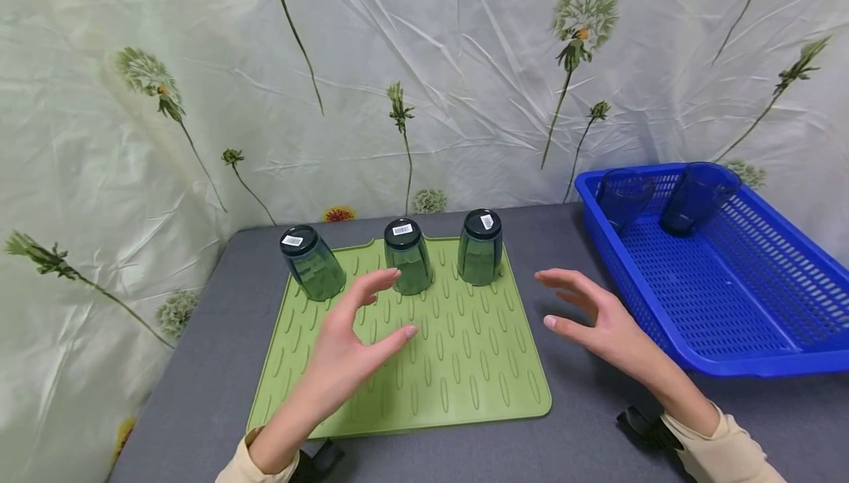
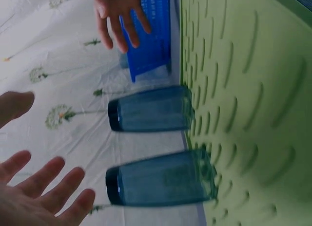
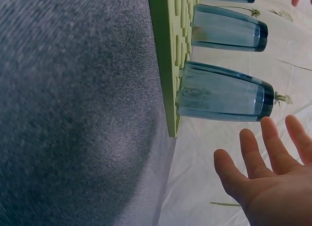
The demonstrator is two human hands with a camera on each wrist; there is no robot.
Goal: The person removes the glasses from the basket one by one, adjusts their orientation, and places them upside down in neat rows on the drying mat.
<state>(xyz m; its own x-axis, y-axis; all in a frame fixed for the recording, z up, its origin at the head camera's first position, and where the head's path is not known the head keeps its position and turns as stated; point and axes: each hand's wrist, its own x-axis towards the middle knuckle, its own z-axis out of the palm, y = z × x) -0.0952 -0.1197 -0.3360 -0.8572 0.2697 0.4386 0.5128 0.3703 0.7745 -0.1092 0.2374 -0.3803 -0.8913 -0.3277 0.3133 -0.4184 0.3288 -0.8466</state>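
Both my hands hover with fingers spread wide, left hand [image 1: 351, 343] and right hand [image 1: 597, 317], holding nothing. Three upturned cups [image 1: 407, 256] stand on the green mat [image 1: 458, 372] beyond them.

In the left wrist view, the left hand [image 2: 34, 197] is cut by the lower left edge, and only the fingers of the right hand [image 2: 119, 14] show at the top. The basket [image 1: 723, 284] beyond the right hand runs off the head view's edge. Barcode labels are too small to read.

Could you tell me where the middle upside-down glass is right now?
In the head view, the middle glass stands on the green mat's far edge, just beyond the left hand.
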